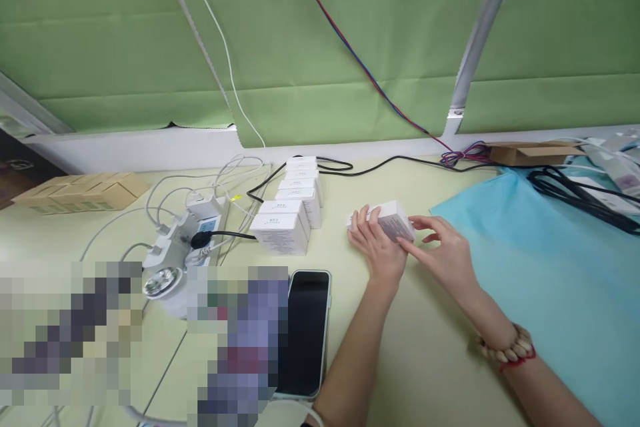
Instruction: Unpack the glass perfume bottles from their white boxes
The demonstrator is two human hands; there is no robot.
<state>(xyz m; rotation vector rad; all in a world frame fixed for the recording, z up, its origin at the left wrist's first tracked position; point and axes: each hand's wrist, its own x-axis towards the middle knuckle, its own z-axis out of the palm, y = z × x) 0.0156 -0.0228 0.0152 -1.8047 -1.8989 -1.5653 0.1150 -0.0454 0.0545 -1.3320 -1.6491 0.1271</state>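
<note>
A small white cardboard box (397, 217) with fine print on its end lies on its side just above the table. My left hand (375, 243) is closed over it, its fingers wrapped across the top and far side. At the box's right end is my right hand (445, 253), thumb and forefinger pinching the near and far edges of that end. A row of similar white boxes (281, 230) stands upright to the left, several deep. Part of the held box is hidden under my left fingers.
A phone (304, 333) lies left of my left forearm. Further left are a power strip with plugs (205, 227) and tangled cables. Brown boxes (83, 192) sit at the far left. A blue cloth (540, 267) covers the right side, with a black cable (565, 190) behind.
</note>
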